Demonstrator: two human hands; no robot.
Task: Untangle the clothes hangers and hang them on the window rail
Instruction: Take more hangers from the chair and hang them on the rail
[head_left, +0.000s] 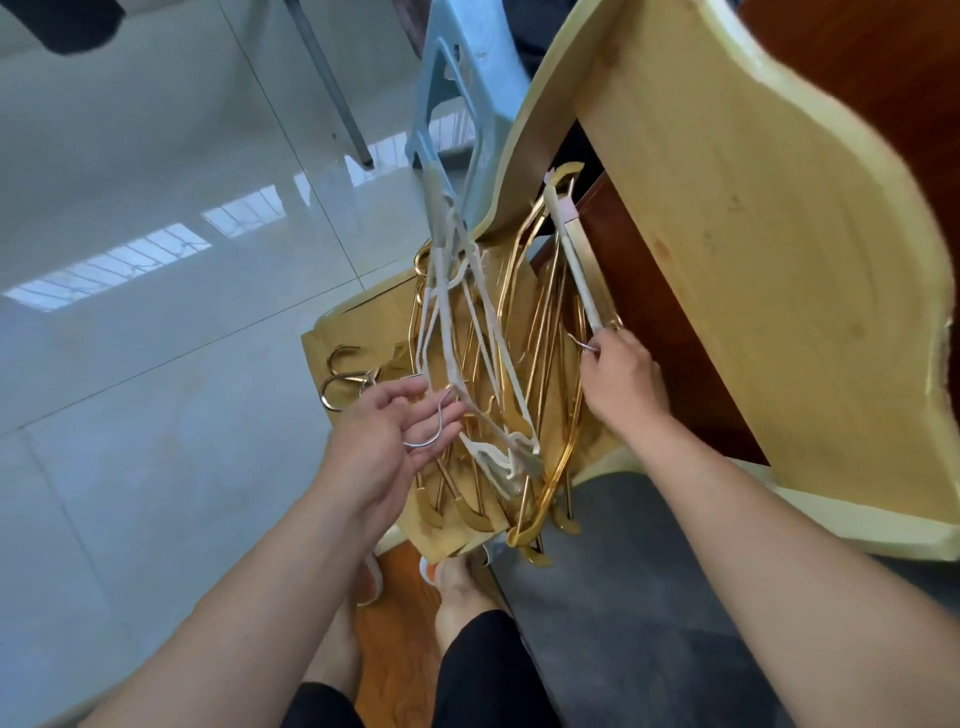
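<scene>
The hangers (493, 374) lie in a mixed-up pile on a small wooden surface (363, 317), white ones crossed over gold ones. The left hand (395, 431) is open, with a silver hook (434, 426) resting across its fingers. The right hand (618, 379) grips a white hanger (576, 270) near its hook. If that one is pulled fast, it may catch the others and drag the pile off onto the floor (156, 260)

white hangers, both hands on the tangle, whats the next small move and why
Probably draw the right hand away toward the table edge. It grips one white hanger lying apart from the white bundle, whose silver hook rests across the open left hand, over the gold hangers.
</scene>
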